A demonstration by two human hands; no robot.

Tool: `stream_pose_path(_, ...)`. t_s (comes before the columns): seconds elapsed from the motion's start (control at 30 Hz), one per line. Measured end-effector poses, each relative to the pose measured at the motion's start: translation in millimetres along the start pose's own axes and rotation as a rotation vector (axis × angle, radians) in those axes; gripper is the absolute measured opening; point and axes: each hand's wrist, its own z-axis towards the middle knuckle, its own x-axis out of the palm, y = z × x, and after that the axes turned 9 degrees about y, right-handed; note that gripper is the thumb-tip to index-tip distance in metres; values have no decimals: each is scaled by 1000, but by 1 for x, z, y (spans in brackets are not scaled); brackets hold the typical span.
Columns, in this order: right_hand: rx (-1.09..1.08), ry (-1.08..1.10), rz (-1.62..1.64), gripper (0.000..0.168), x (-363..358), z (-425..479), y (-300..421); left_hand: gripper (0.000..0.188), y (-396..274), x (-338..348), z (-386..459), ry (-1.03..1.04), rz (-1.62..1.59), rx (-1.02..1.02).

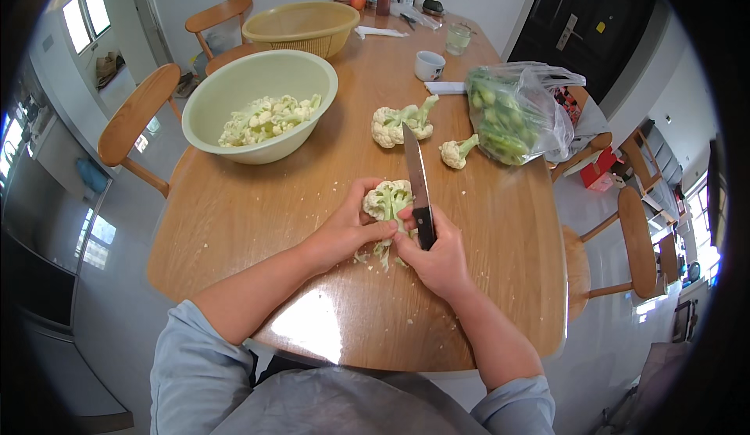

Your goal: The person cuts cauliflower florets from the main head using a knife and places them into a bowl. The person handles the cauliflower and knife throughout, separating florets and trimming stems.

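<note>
My left hand (345, 230) grips a piece of cauliflower (388, 197) from its left side, the cut stems facing up. In my right hand (436, 259) is the black handle of a kitchen knife (417, 168), its blade pointing away from me. The thumb and fingers of that hand also reach the cauliflower's stem. Pale green trimmings (382, 254) lie on the table just below my hands. Beyond the knife tip rests a larger cauliflower chunk (389, 127), with a small floret (457, 152) to its right.
A pale green bowl (205, 104) holding cut florets (263, 121) stands at the left, before a yellow plastic basket (299, 21). On the right sits a clear plastic bag (510, 112) of green vegetables. A white cup (429, 67) and a glass (458, 39) stand farther back on the wooden table (252, 224).
</note>
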Motion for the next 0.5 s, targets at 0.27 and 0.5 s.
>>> stream_pose_path(0.27, -199, -134, -327, 18, 8, -4, 2, 54, 9, 4, 1, -112, 218, -24)
stream_pose_path(0.5, -362, -150, -413, 15, 14, -5, -5, 47, 11, 6, -1, -201, 424, -57)
